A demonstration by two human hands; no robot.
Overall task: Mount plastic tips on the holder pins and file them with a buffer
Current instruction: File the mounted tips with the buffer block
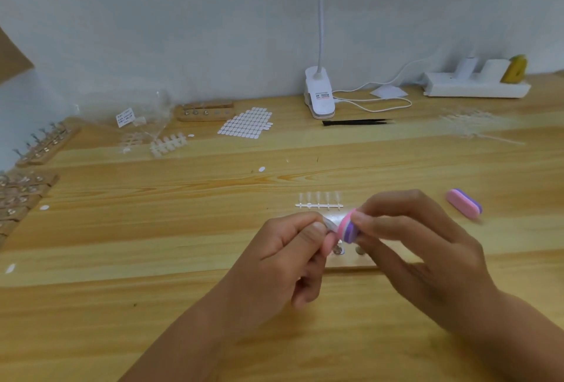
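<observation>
My left hand (pixel 287 247) pinches a clear plastic tip (pixel 330 224) between thumb and forefinger. My right hand (pixel 409 241) grips a small pink and purple buffer (pixel 348 227), whose edge lies against the tip. Both are held just above a wooden pin holder (pixel 351 264), mostly hidden behind my hands; two metal pin heads show on it. A strip of clear tips (pixel 319 201) lies on the table just beyond my hands.
A second pink and purple buffer (pixel 464 203) lies to the right. More wooden holders (pixel 45 145) line the left edge, another (pixel 206 111) stands at the back. A sheet of white stickers (pixel 245 122), a clip lamp (pixel 319 93), black tweezers (pixel 357 122) and a power strip (pixel 476 87) sit near the wall.
</observation>
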